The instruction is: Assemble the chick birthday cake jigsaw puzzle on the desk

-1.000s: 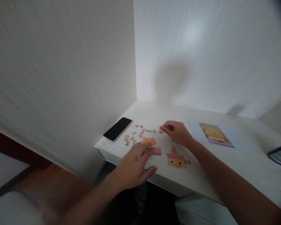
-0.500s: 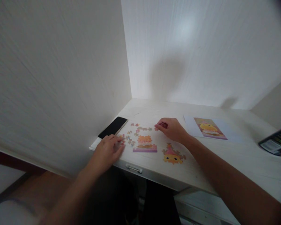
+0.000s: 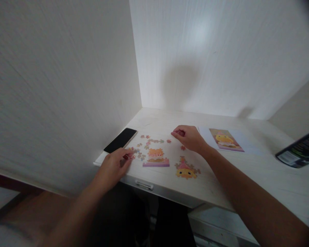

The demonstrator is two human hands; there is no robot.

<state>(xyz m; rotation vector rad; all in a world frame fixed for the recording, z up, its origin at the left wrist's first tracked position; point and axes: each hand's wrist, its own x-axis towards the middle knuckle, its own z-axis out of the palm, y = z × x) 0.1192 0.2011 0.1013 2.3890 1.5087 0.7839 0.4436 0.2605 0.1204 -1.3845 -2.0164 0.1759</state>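
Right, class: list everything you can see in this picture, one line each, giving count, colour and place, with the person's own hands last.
desk: one, whitish wood grain, in a wall corner.
drawer handle: one, metal, desk front edge.
phone: one, black, desk's left edge.
loose puzzle pieces: several, mixed colours, right of the phone.
cake section: one, orange and purple, assembled.
duck section: one, yellow, assembled.
reference picture: one, yellow duck print, behind the right forearm.
dark packet: one, far right.
left hand: fingertips on pieces near the phone.
right hand: curled, pinching something small.

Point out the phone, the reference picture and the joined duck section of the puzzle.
phone (image 3: 120, 140), head view, middle of its dark screen.
reference picture (image 3: 225, 140), head view, on the printed duck image.
duck section (image 3: 185, 170), head view, on the yellow body of the joined pieces.
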